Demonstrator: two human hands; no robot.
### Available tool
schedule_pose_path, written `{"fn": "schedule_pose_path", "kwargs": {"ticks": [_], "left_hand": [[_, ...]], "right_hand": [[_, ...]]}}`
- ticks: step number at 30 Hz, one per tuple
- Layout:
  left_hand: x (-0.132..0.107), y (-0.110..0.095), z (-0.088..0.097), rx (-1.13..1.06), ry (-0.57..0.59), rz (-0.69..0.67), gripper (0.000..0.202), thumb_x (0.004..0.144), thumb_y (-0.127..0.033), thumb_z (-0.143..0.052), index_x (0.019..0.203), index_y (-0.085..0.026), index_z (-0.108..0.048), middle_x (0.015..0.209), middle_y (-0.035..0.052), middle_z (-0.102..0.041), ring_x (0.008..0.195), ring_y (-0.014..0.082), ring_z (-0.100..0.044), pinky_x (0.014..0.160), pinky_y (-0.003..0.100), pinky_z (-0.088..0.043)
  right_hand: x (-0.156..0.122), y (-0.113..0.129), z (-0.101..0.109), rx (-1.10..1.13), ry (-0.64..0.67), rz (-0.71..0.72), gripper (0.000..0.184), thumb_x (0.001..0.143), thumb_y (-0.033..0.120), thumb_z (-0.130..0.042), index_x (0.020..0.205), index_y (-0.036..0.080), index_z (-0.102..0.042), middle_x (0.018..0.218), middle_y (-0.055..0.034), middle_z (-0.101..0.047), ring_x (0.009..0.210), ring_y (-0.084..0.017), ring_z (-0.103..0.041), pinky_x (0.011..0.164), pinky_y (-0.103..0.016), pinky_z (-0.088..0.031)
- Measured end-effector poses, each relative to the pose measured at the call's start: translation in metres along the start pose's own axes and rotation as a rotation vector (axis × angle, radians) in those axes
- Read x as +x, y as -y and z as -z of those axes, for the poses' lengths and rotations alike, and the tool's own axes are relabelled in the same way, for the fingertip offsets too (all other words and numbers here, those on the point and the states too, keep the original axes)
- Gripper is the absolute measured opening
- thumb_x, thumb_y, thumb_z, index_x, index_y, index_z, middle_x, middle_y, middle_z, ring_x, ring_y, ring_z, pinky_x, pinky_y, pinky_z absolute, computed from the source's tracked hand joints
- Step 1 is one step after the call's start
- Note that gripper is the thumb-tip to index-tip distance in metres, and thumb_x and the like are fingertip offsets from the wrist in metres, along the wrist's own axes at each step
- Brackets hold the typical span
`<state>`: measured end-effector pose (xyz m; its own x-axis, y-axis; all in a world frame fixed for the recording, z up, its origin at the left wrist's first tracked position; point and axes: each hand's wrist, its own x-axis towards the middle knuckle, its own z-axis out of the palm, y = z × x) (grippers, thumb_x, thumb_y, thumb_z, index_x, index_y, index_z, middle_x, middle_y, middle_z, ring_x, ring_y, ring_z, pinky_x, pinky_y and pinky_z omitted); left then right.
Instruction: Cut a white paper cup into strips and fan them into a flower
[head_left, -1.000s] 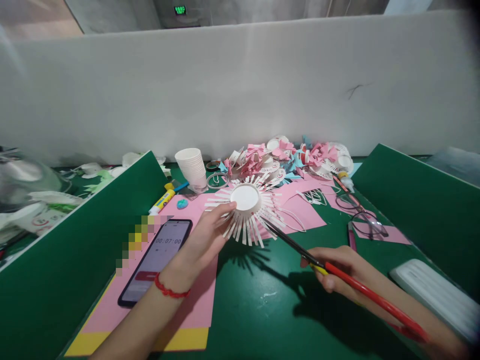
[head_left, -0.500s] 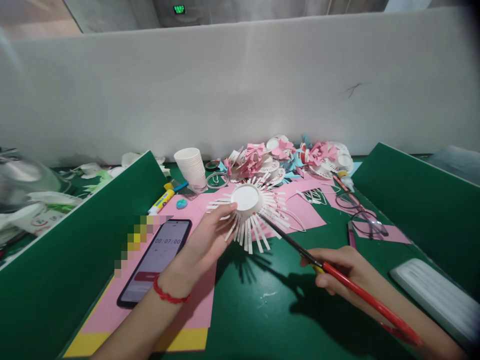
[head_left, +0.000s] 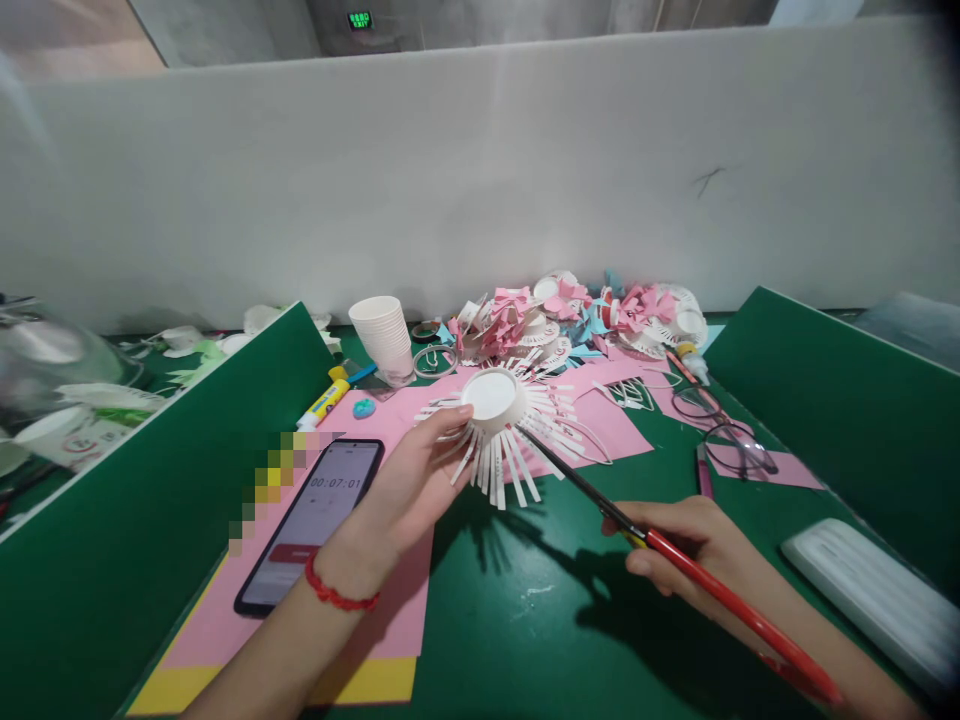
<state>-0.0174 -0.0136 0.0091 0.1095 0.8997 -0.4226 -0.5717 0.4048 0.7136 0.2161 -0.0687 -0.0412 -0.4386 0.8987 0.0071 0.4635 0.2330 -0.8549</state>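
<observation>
My left hand [head_left: 424, 465], a red braided band at its wrist, pinches a white paper cup [head_left: 491, 398] cut into many thin strips. Its round base faces up toward me, and the strips fan outward all round. In my right hand [head_left: 679, 545] is a pair of scissors [head_left: 727, 595] with long red handles and dark blades. The blade tips reach the cup's strips just below the base, and the blades look closed together. Part of the scissors' handle is hidden by my fingers.
A phone [head_left: 319, 515] showing a timer lies on pink paper [head_left: 382, 620] at left. Behind stand stacked paper cups [head_left: 381, 335] and a heap of paper scraps [head_left: 517, 320]. Glasses [head_left: 739, 448] and a white case [head_left: 870, 590] lie right. Green partitions [head_left: 187, 480] flank the desk.
The cup and both hands stay almost in place. The scissors' red handles have shifted very slightly, and the phone's timer has advanced by one second.
</observation>
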Motion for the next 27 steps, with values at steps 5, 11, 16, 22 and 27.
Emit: {"fn": "schedule_pose_path", "kwargs": {"ticks": [5, 11, 16, 22, 27], "left_hand": [[-0.0019, -0.0004, -0.0016, -0.009, -0.017, 0.0, 0.012, 0.076, -0.007, -0.05, 0.076, -0.009, -0.061, 0.067, 0.0065, -0.065, 0.062, 0.0118, -0.061, 0.059, 0.02, -0.051], [-0.0032, -0.0001, -0.0021, -0.006, -0.027, 0.004, 0.012, 0.076, -0.006, -0.049, 0.074, -0.01, -0.061, 0.067, 0.006, -0.065, 0.062, 0.0124, -0.062, 0.061, 0.022, -0.052], [-0.0036, -0.0009, -0.0042, -0.026, 0.02, 0.012, 0.013, 0.075, -0.006, -0.05, 0.074, -0.011, -0.062, 0.069, 0.0056, -0.066, 0.064, 0.0128, -0.062, 0.062, 0.023, -0.053], [-0.0047, -0.0017, -0.0065, -0.032, 0.01, 0.012, 0.013, 0.075, -0.006, -0.05, 0.075, -0.011, -0.063, 0.07, 0.0058, -0.067, 0.064, 0.0137, -0.063, 0.064, 0.024, -0.053], [-0.0062, -0.0019, -0.0074, -0.047, 0.002, 0.015, 0.013, 0.076, -0.007, -0.051, 0.077, -0.01, -0.063, 0.07, 0.0063, -0.067, 0.065, 0.014, -0.063, 0.064, 0.024, -0.053]], "right_hand": [[-0.0002, 0.0018, -0.0013, 0.007, -0.026, 0.009, 0.046, 0.075, 0.053, -0.054, 0.085, 0.01, -0.068, 0.045, 0.005, -0.033, 0.039, -0.008, -0.027, 0.037, -0.022, -0.023], [0.0004, 0.0017, -0.0017, 0.007, -0.028, 0.012, 0.051, 0.074, 0.057, -0.053, 0.084, 0.009, -0.068, 0.045, 0.0053, -0.03, 0.04, -0.008, -0.025, 0.037, -0.022, -0.021], [0.0005, 0.004, -0.0008, -0.05, -0.057, 0.037, 0.051, 0.075, 0.059, -0.05, 0.083, 0.012, -0.067, 0.049, 0.0051, -0.03, 0.045, -0.009, -0.021, 0.04, -0.023, -0.02], [-0.0008, 0.004, -0.0013, -0.011, -0.04, 0.022, 0.051, 0.075, 0.058, -0.051, 0.084, 0.011, -0.067, 0.048, 0.0053, -0.028, 0.043, -0.009, -0.022, 0.04, -0.024, -0.018], [-0.0008, 0.0019, -0.0024, -0.019, -0.075, 0.011, 0.054, 0.072, 0.062, -0.051, 0.083, 0.012, -0.068, 0.046, 0.0053, -0.029, 0.043, -0.009, -0.021, 0.04, -0.024, -0.018]]}}
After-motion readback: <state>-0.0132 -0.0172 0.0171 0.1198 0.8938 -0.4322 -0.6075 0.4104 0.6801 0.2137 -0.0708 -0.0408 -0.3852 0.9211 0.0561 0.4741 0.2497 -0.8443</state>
